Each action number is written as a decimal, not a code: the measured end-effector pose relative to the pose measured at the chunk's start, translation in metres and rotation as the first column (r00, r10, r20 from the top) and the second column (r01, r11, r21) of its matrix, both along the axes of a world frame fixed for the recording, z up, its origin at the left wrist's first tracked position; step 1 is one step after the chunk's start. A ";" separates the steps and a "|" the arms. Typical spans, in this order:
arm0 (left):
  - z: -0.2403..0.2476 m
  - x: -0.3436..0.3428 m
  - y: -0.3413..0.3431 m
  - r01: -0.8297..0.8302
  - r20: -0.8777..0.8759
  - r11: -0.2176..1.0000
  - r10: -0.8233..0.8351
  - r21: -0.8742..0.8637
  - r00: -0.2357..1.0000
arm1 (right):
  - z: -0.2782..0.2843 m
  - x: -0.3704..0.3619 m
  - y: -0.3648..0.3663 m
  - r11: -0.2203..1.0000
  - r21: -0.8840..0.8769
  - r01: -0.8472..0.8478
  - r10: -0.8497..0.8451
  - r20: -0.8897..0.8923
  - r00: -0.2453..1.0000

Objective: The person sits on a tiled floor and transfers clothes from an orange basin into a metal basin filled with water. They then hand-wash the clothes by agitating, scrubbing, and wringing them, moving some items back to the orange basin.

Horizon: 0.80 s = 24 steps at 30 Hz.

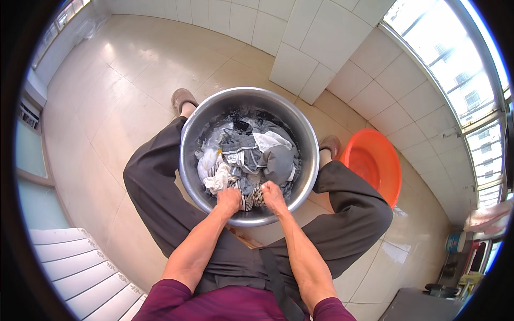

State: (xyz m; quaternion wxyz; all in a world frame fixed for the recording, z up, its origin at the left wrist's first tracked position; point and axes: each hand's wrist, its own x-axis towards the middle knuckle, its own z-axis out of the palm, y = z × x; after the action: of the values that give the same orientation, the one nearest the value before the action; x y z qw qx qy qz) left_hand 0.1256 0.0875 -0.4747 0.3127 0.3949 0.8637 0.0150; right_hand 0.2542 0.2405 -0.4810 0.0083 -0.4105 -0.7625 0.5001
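Between my legs stands a large round metal basin with wet clothes in greyish water. At its near side my left hand and my right hand are both closed on a striped cloth, which is bunched between them. Just beyond my left hand lies a white cloth. A dark grey rounded piece of clothing bulges up beyond my right hand. Farther in are a grey garment with white trim and a black piece. The lower parts of the clothes are hidden under water and other laundry.
An orange plastic tub stands right of my right leg. Behind the basin a tiled pillar juts out from the wall. White slatted panels are at the lower left, and a dark appliance top at the lower right.
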 end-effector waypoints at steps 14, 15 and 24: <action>0.116 -0.067 0.000 -0.530 0.531 0.563 0.181 0.634 0.828 | 0.246 -0.026 0.009 0.893 -0.451 -0.008 -0.370 -0.742 0.560; 0.128 -0.064 0.001 -0.589 0.624 0.498 0.118 0.636 0.773 | 0.266 -0.026 0.008 0.906 -0.423 0.014 -0.369 -0.776 0.511; 0.164 -0.060 0.020 -0.474 0.431 0.509 0.210 0.718 0.878 | 0.272 -0.019 0.058 0.978 0.076 0.196 -0.093 -0.677 0.730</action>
State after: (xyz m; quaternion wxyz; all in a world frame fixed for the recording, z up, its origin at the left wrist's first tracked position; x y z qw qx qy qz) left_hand 0.0654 0.1078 -0.3104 0.2116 0.3052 0.7660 0.5247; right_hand 0.2348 0.2980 -0.2092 0.3497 -0.2598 -0.7076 0.5563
